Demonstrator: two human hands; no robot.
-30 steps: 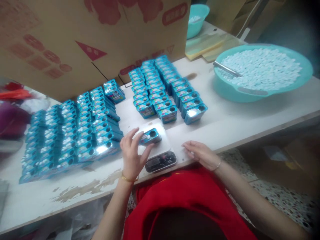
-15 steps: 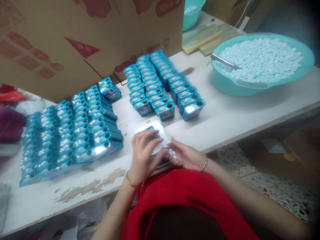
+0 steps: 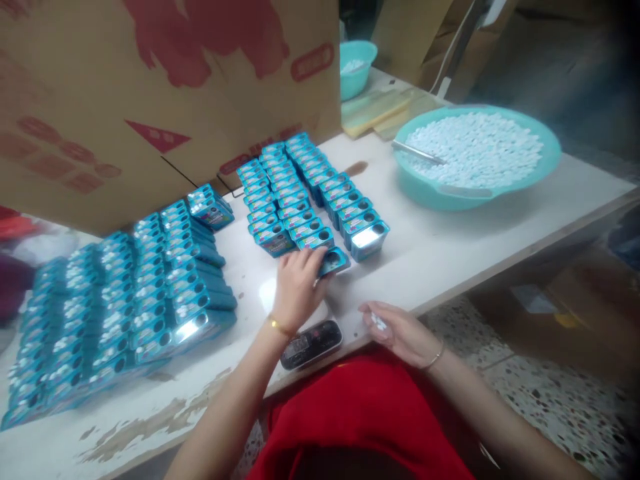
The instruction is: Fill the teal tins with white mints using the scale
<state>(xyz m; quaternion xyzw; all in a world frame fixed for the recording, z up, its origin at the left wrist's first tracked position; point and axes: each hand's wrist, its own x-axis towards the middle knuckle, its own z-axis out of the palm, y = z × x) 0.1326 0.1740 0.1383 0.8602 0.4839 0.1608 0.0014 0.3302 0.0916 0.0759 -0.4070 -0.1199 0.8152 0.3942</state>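
There is room for a hand over the white table (image 3: pixel 435 247) between the right hand (image 3: pixel 397 333) and the big blue-green bowl (image 3: pixel 430 190). Rows of blue tins (image 3: pixel 287 193) block the middle and left, with a thin gap between. A tall brown box (image 3: pixel 225 107) stands like a wall behind.

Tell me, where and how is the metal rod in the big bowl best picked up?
Probably by its left end, from above: the rod slants over the left rim of the bowl, that end clear of the pellets, the other meeting them. It is thin, so pinching across its length should suit.
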